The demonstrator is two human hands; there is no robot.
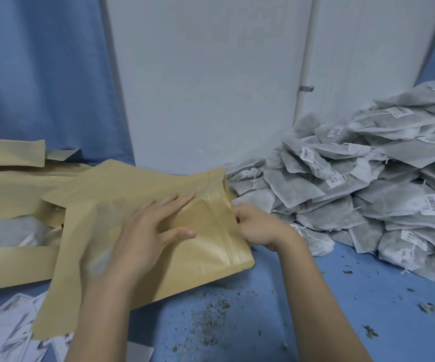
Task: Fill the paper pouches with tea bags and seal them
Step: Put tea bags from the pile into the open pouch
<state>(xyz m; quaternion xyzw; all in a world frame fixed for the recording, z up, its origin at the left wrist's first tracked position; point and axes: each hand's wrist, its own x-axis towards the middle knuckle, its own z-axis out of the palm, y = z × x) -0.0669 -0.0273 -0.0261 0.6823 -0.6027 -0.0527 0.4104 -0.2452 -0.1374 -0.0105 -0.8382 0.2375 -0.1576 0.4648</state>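
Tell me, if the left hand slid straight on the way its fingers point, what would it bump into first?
The left hand lies flat on the paper pouch, fingers aimed up and right. It would likely cross the pouch's open mouth edge first, then reach the tea bag pile. Depth is hard to judge here.

We see small white labels (432, 204) with barcodes on the tea bags (355, 184), but their print is too blurred to read; the printed sheets (12, 327) at lower left are equally illegible.
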